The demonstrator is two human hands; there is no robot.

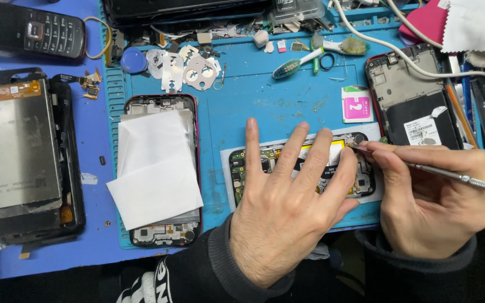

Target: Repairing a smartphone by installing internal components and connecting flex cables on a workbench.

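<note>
My left hand (pixel 287 207) lies flat, fingers spread, on a phone circuit board (pixel 254 163) that rests on a white sheet on the blue work mat (pixel 276 101). My right hand (pixel 428 196) grips a thin metal tool (pixel 461 178) like a pen. Its tip touches the board's upper right corner, beside a small round black part (pixel 360 137). Much of the board is hidden under my left hand.
A red phone frame (pixel 161 168) covered by white paper lies left. A display assembly (pixel 21 154) sits far left, a keypad phone (pixel 35 31) above it. Another opened phone (pixel 413 106), a white cable (pixel 388 47), brushes (pixel 301 62), metal shields (pixel 189 70) and a pink-and-white packet (pixel 357 105) crowd the back.
</note>
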